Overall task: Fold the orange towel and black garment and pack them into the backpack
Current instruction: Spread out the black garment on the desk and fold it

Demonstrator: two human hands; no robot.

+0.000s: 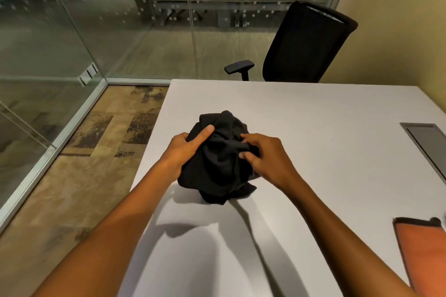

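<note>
The black garment (220, 157) is bunched into a loose bundle and is held up just above the white table (313, 113), near the table's left edge; its shadow is cast on the tabletop beneath it. The bundle's left side is gripped by the left hand (182, 152), whose thumb is laid along the cloth while the other fingers are hidden behind it. A fold on the bundle's right side is pinched by the right hand (264, 159), with its fingers curled into the fabric. The orange towel (424, 255) is seen at the table's near right corner, well apart from the garment. A black office chair (304, 43) is placed beyond the table's far edge.
</note>
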